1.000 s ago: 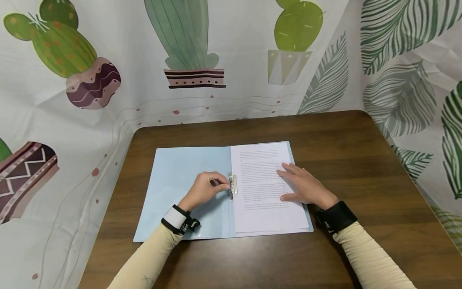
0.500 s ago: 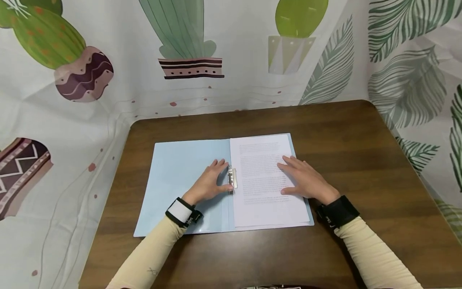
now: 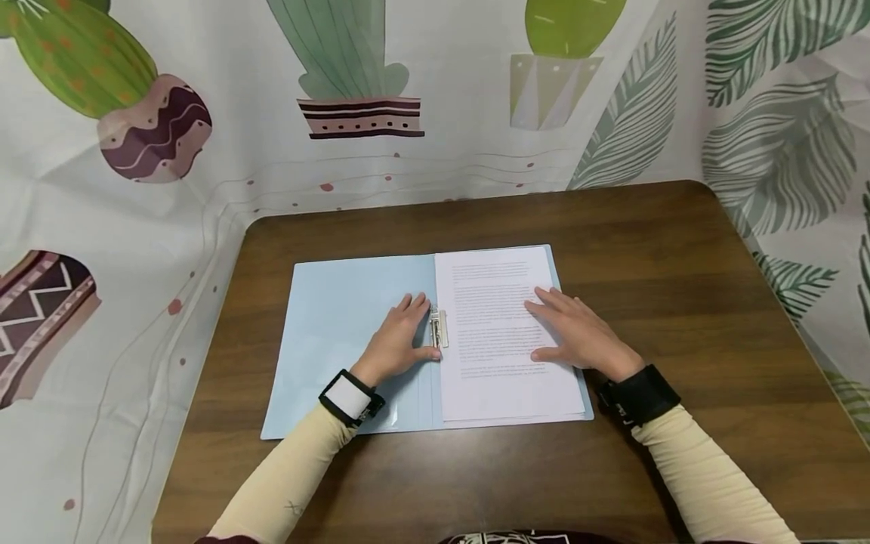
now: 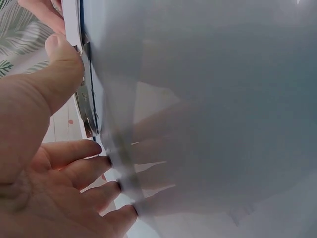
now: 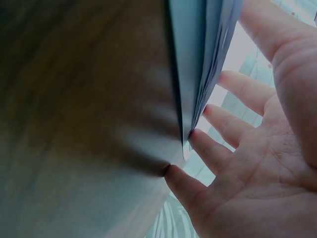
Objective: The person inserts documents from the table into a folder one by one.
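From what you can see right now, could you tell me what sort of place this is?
Probably a small desk set up for paperwork: a brown wooden table, screened by cloth printed with cacti and leaves, with an open blue folder of printed pages under both hands.

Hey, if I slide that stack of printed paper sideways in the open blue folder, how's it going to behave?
The paper stack would probably resist sliding, since the metal clip seems to pin its left edge. Loose right edges look thin and likely floppy, so they may fan or buckle. The right hand lies flat on it; the folder looks smooth, possibly slippery on the table.
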